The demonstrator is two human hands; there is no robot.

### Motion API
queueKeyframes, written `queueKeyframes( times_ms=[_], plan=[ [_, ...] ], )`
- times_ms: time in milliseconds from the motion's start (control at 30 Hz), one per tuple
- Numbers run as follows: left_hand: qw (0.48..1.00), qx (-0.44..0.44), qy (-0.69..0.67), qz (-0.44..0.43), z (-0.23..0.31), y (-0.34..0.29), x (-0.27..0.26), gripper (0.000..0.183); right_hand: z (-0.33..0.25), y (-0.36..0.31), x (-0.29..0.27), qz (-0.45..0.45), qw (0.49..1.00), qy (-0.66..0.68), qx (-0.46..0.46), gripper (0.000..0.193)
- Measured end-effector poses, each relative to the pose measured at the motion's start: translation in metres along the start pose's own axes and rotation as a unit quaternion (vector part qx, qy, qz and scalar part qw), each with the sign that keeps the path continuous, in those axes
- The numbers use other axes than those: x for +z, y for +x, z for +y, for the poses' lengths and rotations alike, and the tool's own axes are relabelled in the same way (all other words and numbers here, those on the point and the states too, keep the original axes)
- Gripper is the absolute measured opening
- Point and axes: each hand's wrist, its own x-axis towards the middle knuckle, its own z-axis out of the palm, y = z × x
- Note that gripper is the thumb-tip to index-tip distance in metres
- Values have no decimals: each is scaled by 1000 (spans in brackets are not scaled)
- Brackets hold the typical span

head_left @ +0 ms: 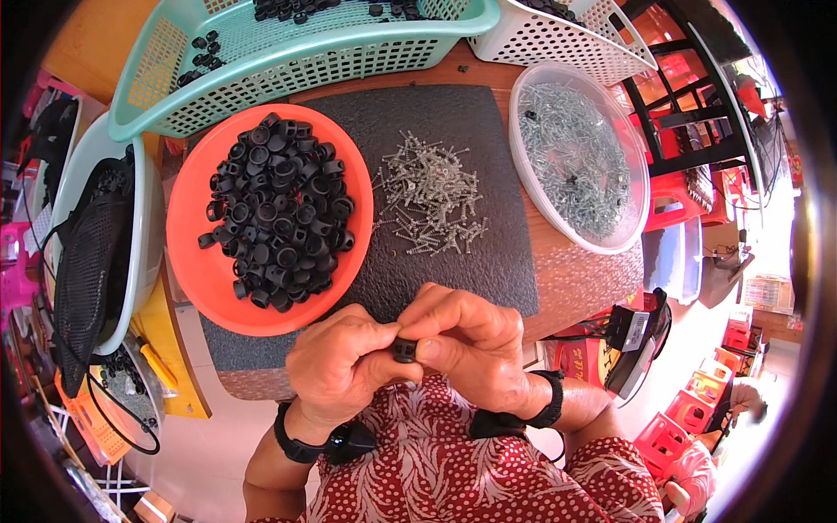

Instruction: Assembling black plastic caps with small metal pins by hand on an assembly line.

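Gripping a small black part (404,350) between the fingers of left hand (340,359) and right hand (471,349), by the near edge of the tabletop (580,277), apparently mid-fitting, probably calling next for careful alignment and steady pressure.

1. The held piece (404,351) and the black caps (283,213) are made of plastic, dully sheened.
2. Smooth plastic is seen in the orange basin (186,199).
3. A rough, matt surface is presented by the mat (488,261).
4. Shiny metal is shown by the loose screws (433,193).
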Motion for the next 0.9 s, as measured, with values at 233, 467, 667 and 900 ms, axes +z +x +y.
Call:
queueKeyframes(
  times_ms=[233,467,667,900],
  plan=[
    [999,4,45,-10,3,1,-2,40,-5,-2,3,28,998,26,50,12],
    [999,-30,15,6,1,-1,-3,41,-2,-2,4,24,994,83,64,13],
    [999,-30,34,21,0,-3,-3,42,2,-2,3,34,990,114,79,15],
    [998,-15,58,-1,2,0,-2,40,0,-3,1,39,988,118,91,14]
  ],
)
